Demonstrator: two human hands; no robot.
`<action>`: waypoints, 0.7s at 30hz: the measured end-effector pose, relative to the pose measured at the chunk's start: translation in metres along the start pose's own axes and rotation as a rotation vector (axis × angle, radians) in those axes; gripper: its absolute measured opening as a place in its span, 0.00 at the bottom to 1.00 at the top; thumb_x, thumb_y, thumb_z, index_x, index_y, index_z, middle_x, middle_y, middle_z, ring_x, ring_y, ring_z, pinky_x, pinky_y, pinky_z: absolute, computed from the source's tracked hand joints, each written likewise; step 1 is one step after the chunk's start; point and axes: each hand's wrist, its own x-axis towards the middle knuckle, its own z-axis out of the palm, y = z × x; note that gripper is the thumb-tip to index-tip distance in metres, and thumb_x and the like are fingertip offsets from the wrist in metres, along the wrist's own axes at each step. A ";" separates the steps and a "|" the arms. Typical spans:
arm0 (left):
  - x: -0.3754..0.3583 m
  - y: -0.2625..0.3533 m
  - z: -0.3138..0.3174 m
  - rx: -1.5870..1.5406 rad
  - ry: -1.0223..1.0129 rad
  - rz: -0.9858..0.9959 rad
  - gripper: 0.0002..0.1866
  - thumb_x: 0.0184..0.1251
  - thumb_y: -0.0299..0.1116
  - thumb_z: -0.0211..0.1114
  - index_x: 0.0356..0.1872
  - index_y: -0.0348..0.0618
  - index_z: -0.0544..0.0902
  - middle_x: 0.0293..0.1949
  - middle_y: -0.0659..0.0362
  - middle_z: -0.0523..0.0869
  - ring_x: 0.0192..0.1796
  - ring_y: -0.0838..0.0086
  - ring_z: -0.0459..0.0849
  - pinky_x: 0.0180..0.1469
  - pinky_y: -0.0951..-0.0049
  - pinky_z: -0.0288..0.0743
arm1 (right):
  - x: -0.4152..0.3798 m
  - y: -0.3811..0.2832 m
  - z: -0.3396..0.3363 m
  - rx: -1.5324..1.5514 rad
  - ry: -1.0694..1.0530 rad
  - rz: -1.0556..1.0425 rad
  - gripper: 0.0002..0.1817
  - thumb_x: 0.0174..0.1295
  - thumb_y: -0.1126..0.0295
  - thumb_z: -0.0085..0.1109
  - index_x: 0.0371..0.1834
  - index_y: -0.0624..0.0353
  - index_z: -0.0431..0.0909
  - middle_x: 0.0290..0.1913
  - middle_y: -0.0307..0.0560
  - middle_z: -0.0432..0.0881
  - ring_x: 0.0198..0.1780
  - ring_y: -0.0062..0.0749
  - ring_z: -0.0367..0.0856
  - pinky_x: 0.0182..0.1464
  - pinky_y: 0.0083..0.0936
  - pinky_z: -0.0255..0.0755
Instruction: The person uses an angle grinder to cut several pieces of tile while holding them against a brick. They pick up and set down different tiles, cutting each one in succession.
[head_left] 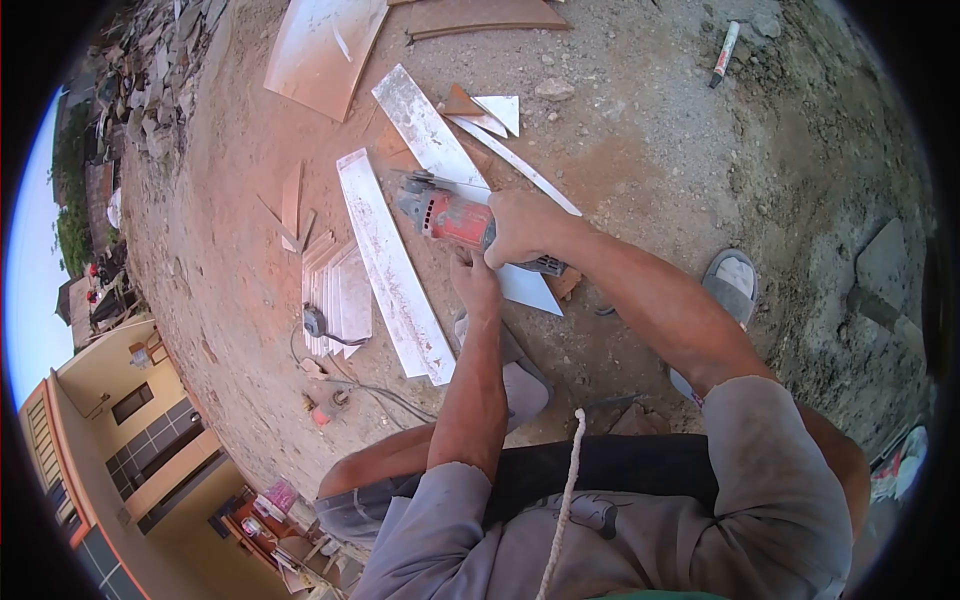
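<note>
A red and grey angle grinder (458,219) is over a white tile strip (425,120) on the ground, its disc end to the left. My right hand (525,228) is wrapped around the grinder's body near the rear. My left hand (474,280) is closed against the grinder's near side, its fingertips partly hidden there. A second long white tile strip (392,262), smeared with reddish dust, lies to the left of both hands. Cut white tile pieces (498,113) and a thin white sliver (530,174) lie beyond the grinder.
A stack of tile pieces (345,285) lies at left, with a round dark object (315,320) and a cord on it. Cables (385,392) run near my left foot. A larger tile (325,50) lies farther off, a marker-like tube (725,55) far right, and a trowel (885,310) at right.
</note>
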 end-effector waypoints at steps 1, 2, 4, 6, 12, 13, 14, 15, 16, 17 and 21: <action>0.000 0.001 0.000 0.028 0.008 -0.004 0.17 0.72 0.37 0.64 0.31 0.29 0.78 0.31 0.54 0.80 0.35 0.70 0.78 0.40 0.65 0.71 | -0.003 0.000 -0.001 -0.001 0.000 0.001 0.33 0.36 0.60 0.68 0.46 0.73 0.79 0.44 0.69 0.85 0.48 0.57 0.86 0.51 0.40 0.80; -0.001 0.001 0.000 0.027 0.007 -0.005 0.17 0.72 0.37 0.64 0.31 0.29 0.78 0.31 0.54 0.80 0.35 0.70 0.78 0.40 0.65 0.71 | -0.005 0.000 -0.003 0.000 0.000 0.010 0.33 0.37 0.60 0.69 0.47 0.73 0.78 0.44 0.70 0.85 0.49 0.57 0.86 0.51 0.40 0.80; -0.002 0.008 0.002 -0.018 0.002 -0.005 0.17 0.72 0.37 0.64 0.30 0.29 0.78 0.30 0.54 0.79 0.34 0.70 0.77 0.40 0.64 0.71 | -0.010 0.001 -0.005 0.000 0.001 0.021 0.34 0.37 0.60 0.69 0.47 0.73 0.78 0.45 0.70 0.85 0.49 0.57 0.86 0.51 0.40 0.80; -0.003 0.013 0.003 -0.006 0.007 -0.001 0.17 0.72 0.37 0.64 0.30 0.29 0.77 0.30 0.54 0.79 0.34 0.69 0.77 0.40 0.64 0.71 | -0.014 0.003 -0.006 -0.008 -0.031 0.046 0.35 0.37 0.60 0.69 0.49 0.72 0.77 0.46 0.70 0.84 0.49 0.57 0.86 0.51 0.40 0.80; 0.000 0.009 0.000 0.029 -0.007 -0.001 0.18 0.72 0.38 0.64 0.30 0.30 0.77 0.30 0.54 0.78 0.34 0.69 0.76 0.40 0.64 0.71 | -0.022 0.010 -0.004 -0.017 -0.010 0.044 0.35 0.37 0.59 0.70 0.48 0.71 0.76 0.45 0.68 0.85 0.49 0.57 0.85 0.51 0.41 0.79; 0.000 0.007 -0.001 0.063 -0.017 -0.013 0.18 0.72 0.38 0.64 0.30 0.30 0.78 0.31 0.54 0.79 0.34 0.69 0.77 0.40 0.64 0.71 | -0.023 0.010 -0.005 -0.018 -0.011 0.045 0.35 0.37 0.59 0.70 0.48 0.71 0.76 0.45 0.68 0.85 0.49 0.57 0.85 0.51 0.41 0.79; 0.000 0.006 -0.001 0.062 -0.016 -0.014 0.18 0.72 0.38 0.64 0.30 0.30 0.78 0.31 0.54 0.79 0.34 0.69 0.77 0.40 0.64 0.71 | -0.025 0.011 -0.006 -0.021 -0.015 0.052 0.35 0.37 0.58 0.70 0.48 0.71 0.77 0.45 0.67 0.85 0.49 0.57 0.85 0.51 0.41 0.79; 0.001 0.006 0.000 0.032 -0.018 0.001 0.18 0.73 0.38 0.64 0.30 0.29 0.78 0.31 0.54 0.79 0.35 0.69 0.78 0.40 0.64 0.72 | -0.027 0.011 -0.006 -0.024 -0.019 0.060 0.34 0.37 0.57 0.71 0.47 0.71 0.77 0.45 0.67 0.85 0.49 0.56 0.85 0.51 0.41 0.79; 0.001 0.006 0.001 0.002 -0.021 0.016 0.18 0.73 0.38 0.64 0.30 0.29 0.78 0.32 0.53 0.80 0.35 0.69 0.78 0.40 0.64 0.72 | -0.027 0.014 -0.005 -0.025 -0.019 0.061 0.34 0.37 0.57 0.71 0.47 0.71 0.77 0.45 0.67 0.85 0.49 0.56 0.85 0.51 0.41 0.79; 0.001 0.006 0.000 0.000 -0.021 0.015 0.18 0.73 0.38 0.64 0.30 0.29 0.78 0.32 0.53 0.80 0.35 0.69 0.78 0.40 0.64 0.72 | -0.026 0.017 -0.003 -0.030 -0.014 0.046 0.34 0.37 0.57 0.71 0.47 0.70 0.77 0.45 0.66 0.84 0.49 0.56 0.85 0.52 0.41 0.79; 0.002 0.006 0.001 0.012 -0.020 0.016 0.17 0.73 0.38 0.63 0.32 0.30 0.79 0.32 0.53 0.81 0.36 0.68 0.80 0.41 0.65 0.72 | -0.032 0.021 -0.004 -0.039 -0.014 0.035 0.33 0.37 0.56 0.71 0.46 0.69 0.77 0.45 0.66 0.84 0.50 0.55 0.84 0.52 0.40 0.78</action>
